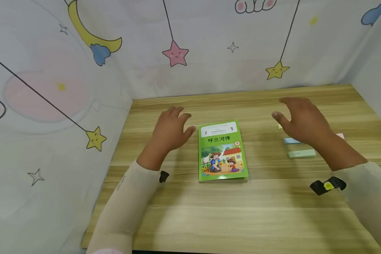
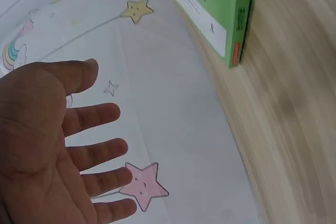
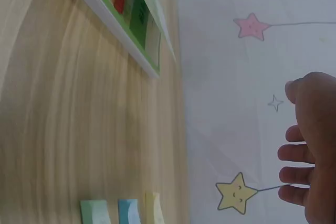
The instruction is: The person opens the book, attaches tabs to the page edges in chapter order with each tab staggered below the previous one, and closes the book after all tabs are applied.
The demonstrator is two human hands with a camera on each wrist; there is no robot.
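A green picture-cover book (image 1: 223, 151) lies face up on the wooden table (image 1: 209, 218), its front cover lifted slightly along the right side. My left hand (image 1: 172, 130) hovers just left of the book, fingers spread and holding nothing; the left wrist view shows its palm (image 2: 31, 140) with loosely extended fingers. Over to the right, my right hand (image 1: 308, 120) is raised above several small pastel sticky-note pads, its thumb apart from the fingers and nothing in its grasp. A green pad (image 1: 301, 153) and a blue pad (image 1: 292, 141) show beneath it; others are partly hidden by the hand.
White cloth walls (image 1: 209, 81) printed with stars and a moon stand behind the table and at both sides. In the right wrist view the green pad (image 3: 95, 212), blue pad (image 3: 128, 211) and yellow pad (image 3: 154, 208) line up near the lower edge.
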